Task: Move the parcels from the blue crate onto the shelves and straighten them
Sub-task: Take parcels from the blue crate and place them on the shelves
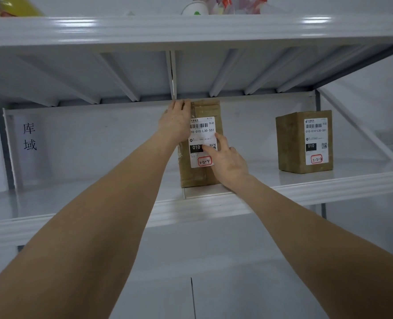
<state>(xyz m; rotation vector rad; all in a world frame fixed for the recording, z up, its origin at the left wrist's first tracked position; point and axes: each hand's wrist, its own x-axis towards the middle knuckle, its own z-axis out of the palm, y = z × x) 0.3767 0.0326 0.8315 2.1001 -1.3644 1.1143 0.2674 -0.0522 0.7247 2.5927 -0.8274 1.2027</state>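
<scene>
A tall brown cardboard parcel (197, 173) stands upright on the white middle shelf (329, 183), its white label marked 3-2-4 facing me. My left hand (176, 120) holds its upper left corner, fingers curled over the top edge. My right hand (225, 161) rests on the front, with straight fingers pressing the label's lower part. A second brown parcel (303, 141) with a similar label stands upright farther right on the same shelf. The blue crate is out of view.
The underside of the upper shelf (191, 31) hangs close above the tall parcel. On top of it sit a white cup (194, 9) and some packets. A paper sign (29, 137) with characters is on the left wall. A lower shelf (191, 261) lies below.
</scene>
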